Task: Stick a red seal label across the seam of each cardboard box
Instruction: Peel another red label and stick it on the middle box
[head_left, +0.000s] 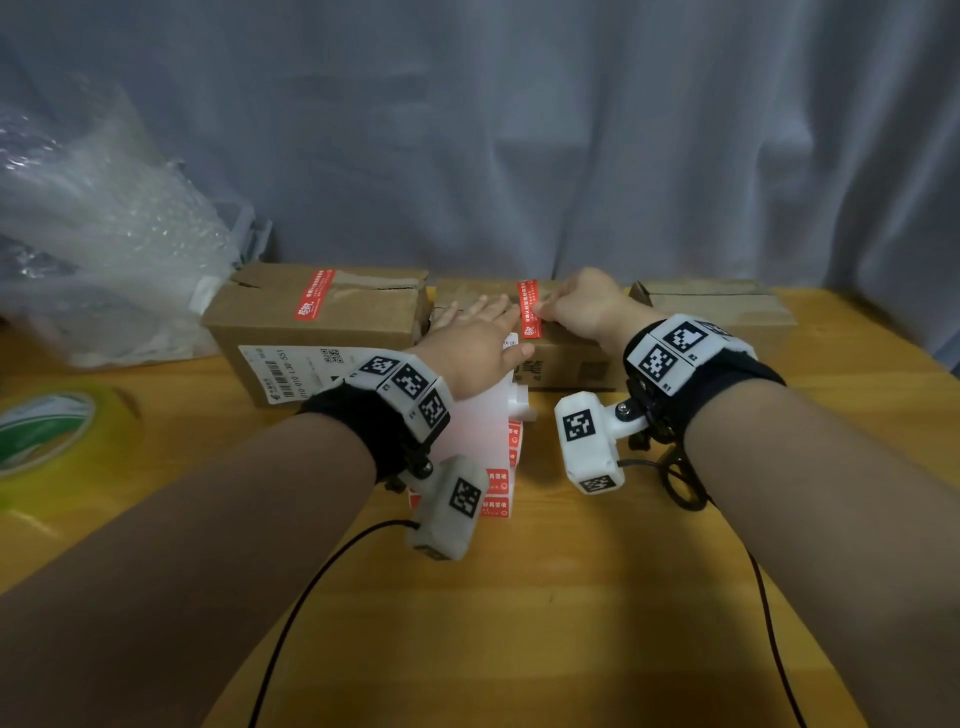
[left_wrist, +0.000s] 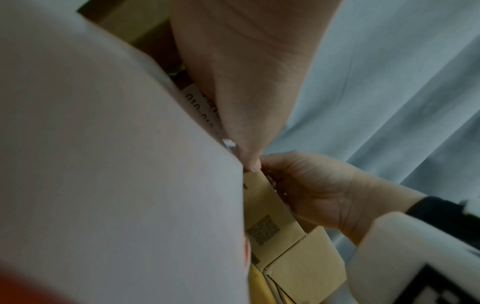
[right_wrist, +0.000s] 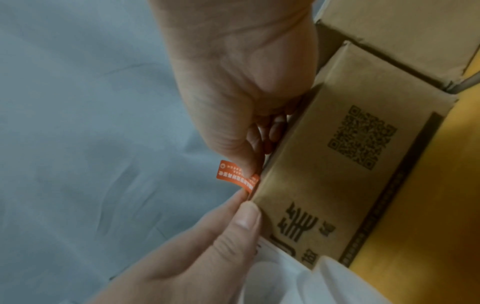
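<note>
Three cardboard boxes stand in a row at the back of the wooden table. The left box (head_left: 311, 332) has a red seal label (head_left: 313, 294) across its seam. On the middle box (head_left: 566, 358) (right_wrist: 324, 164) lies another red label (head_left: 529, 309) (right_wrist: 233, 177), its near end lifted off the front edge. My right hand (head_left: 543, 307) (right_wrist: 249, 162) pinches that end. My left hand (head_left: 483, 318) (left_wrist: 246, 82) lies flat on the box top just left of the label, with its thumb (right_wrist: 245, 218) at the front edge. The right box (head_left: 717, 306) bears no label.
A white sheet of red labels (head_left: 498, 467) stands under my left wrist, against the middle box. Bubble wrap (head_left: 83, 234) fills the left rear. A roll of tape (head_left: 47, 431) lies at the left edge. A grey curtain hangs behind the boxes. Cables trail over the near table.
</note>
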